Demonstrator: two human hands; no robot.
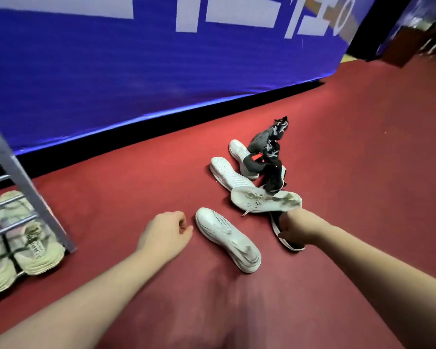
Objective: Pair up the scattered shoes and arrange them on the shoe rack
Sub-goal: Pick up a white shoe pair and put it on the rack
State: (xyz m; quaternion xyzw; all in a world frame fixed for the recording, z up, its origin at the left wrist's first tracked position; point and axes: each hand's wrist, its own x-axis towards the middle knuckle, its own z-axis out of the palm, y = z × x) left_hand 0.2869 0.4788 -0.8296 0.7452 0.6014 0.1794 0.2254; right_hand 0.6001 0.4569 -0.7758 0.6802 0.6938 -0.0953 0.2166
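A white knit shoe [227, 241] lies on the red floor, toe pointing away from me. My left hand [164, 233] hovers just to its left, fingers loosely curled and holding nothing. Its matching white shoe [262, 200] lies on its side at the near edge of a pile. My right hand [297, 225] grips it at the heel, with the fingers hidden under it. A black shoe [287, 244] lies beneath that hand. The pile [259, 159] behind holds two shoes with white soles turned up and dark grey and black shoes. The metal shoe rack [18, 172] stands at the left.
A pair of cream sneakers [28, 248] sits on the rack's lowest bars. A blue banner wall [136, 79] runs along the far side of the floor. Bare red carpet [375, 159] stretches to the right of the pile.
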